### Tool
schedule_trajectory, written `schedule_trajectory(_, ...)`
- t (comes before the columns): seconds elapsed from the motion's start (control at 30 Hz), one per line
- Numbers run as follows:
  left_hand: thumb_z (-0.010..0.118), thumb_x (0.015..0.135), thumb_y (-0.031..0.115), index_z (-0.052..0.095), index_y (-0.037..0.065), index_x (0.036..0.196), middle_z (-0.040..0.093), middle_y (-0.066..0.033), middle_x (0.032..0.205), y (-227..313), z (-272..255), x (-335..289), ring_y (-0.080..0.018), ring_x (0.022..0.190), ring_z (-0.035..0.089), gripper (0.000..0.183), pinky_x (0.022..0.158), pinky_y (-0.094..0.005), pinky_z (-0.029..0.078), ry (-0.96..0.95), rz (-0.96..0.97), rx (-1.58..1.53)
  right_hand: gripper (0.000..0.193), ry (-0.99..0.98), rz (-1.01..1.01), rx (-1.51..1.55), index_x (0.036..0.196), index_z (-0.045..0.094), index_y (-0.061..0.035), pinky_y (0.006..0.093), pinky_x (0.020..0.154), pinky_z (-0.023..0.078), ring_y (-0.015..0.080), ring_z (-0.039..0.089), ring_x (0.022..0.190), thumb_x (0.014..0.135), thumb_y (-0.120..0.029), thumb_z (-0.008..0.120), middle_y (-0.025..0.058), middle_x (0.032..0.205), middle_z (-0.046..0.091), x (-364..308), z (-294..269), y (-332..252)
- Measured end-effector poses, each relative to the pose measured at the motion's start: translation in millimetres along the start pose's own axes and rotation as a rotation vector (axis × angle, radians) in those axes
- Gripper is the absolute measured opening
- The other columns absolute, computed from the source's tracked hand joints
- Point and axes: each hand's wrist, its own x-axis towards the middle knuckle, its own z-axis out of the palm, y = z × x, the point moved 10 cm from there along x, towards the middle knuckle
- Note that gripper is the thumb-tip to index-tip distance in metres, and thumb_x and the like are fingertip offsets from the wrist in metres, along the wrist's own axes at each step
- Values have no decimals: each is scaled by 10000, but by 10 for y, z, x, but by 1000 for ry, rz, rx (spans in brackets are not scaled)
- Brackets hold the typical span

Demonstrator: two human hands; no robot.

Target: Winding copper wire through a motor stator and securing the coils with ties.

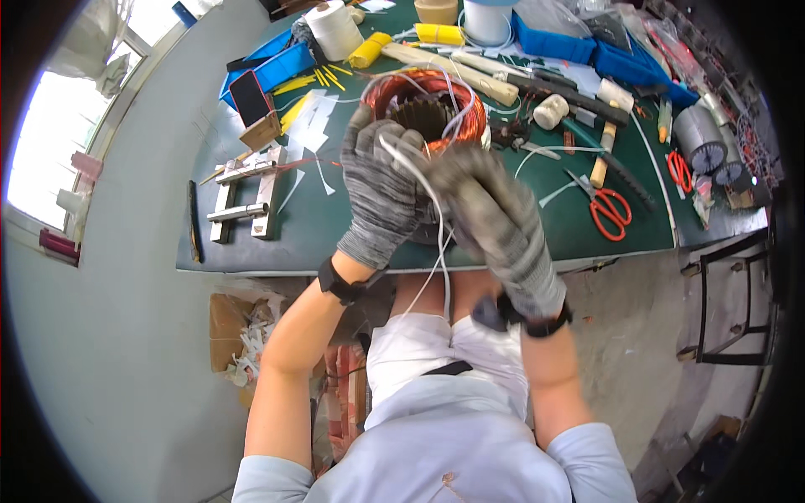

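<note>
A motor stator (475, 107) with copper windings around its rim stands on the green table before me. My left hand (379, 189), in a grey knit glove, is closed at its near left rim, the fingers bent around a white cord (433, 198). This cord hangs past the table edge toward my lap. My right hand (499, 226), gloved alike, is beside the stator's near right side; motion smears its fingers, so what they hold is unclear. White leads loop over the windings.
Left lies a metal frame (262, 197), with a phone (250, 99) on a stand behind. Right are red-handled scissors (610, 211), a mallet (551, 111) and a wooden-handled hammer (604, 155). Blue bins (553, 42), a white spool (334, 31) and yellow rolls (369, 50) stand farther back.
</note>
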Motion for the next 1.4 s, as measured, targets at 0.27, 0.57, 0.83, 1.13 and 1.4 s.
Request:
schedule_trajectory(0.27, 546, 678, 159, 506, 26, 908, 475, -129, 894, 68, -82, 17, -303, 878, 494, 269, 959, -517, 324, 13, -21, 23, 201, 236, 182, -689, 930, 586, -82, 404, 764, 436, 333, 517, 887, 761, -176, 642, 133, 917, 551, -68, -452, -96)
schedule_trajectory(0.57, 542, 653, 134, 513, 28, 899, 484, -138, 893, 78, -58, 28, -308, 878, 498, 269, 960, -507, 327, 6, -63, -27, 189, -50, 905, 808, 1001, 533, -59, 204, 622, 418, 59, 487, 708, 903, -217, 500, 10, 818, 551, -541, 215, 378)
schedule_trajectory(0.83, 581, 595, 165, 531, 79, 893, 513, -102, 883, 29, -133, 32, -281, 877, 525, 313, 959, -472, 347, 50, -88, -55, 162, -60, 262, 644, 1036, 558, -121, 217, 425, 337, 60, 422, 530, 898, -171, 490, -23, 661, 448, 206, 155, 191)
schedule_trajectory(1.13, 589, 582, 196, 562, 69, 831, 522, -88, 836, -79, -163, -25, -273, 814, 537, 281, 926, -487, 371, 202, -24, 11, 200, 227, 663, 625, 946, 543, -90, 169, 406, 283, 13, 324, 457, 926, -261, 441, -38, 656, 497, 50, 221, 254)
schedule_trajectory(1.4, 540, 664, 103, 556, 42, 856, 547, -111, 830, -56, -189, 79, -292, 837, 544, 202, 912, -476, 380, 19, 19, -120, 291, 19, 900, 319, 1097, 527, -57, 232, 561, 369, 111, 444, 616, 887, -253, 484, 19, 732, 490, -557, -408, 801)
